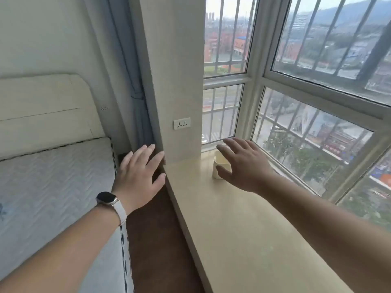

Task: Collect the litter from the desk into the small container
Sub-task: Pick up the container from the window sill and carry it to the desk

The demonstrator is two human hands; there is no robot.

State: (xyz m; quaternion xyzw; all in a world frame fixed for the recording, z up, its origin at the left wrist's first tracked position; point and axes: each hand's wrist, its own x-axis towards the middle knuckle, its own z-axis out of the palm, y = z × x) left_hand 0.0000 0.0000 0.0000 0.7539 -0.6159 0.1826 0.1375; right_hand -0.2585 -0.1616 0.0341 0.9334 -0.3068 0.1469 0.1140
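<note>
Small container (221, 167) is sitting on the desk (243, 229) at frame centre, near the window corner. Right hand (243, 166) is reaching over it, fingers spread, grasping nothing. Left hand (139, 178) is hovering released, lower left. Risk: the splayed reach is liable to nudge the light box sideways. No litter showing.

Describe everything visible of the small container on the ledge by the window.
The small container is a pale cream, box-shaped holder, open at the top, seemingly plastic. It stands upright on the light wooden ledge, near its far end by the window corner and the wall panel. The right hand, fingers spread, reaches over it and hides its right side; whether they touch cannot be told. Its contents are not visible.
</note>
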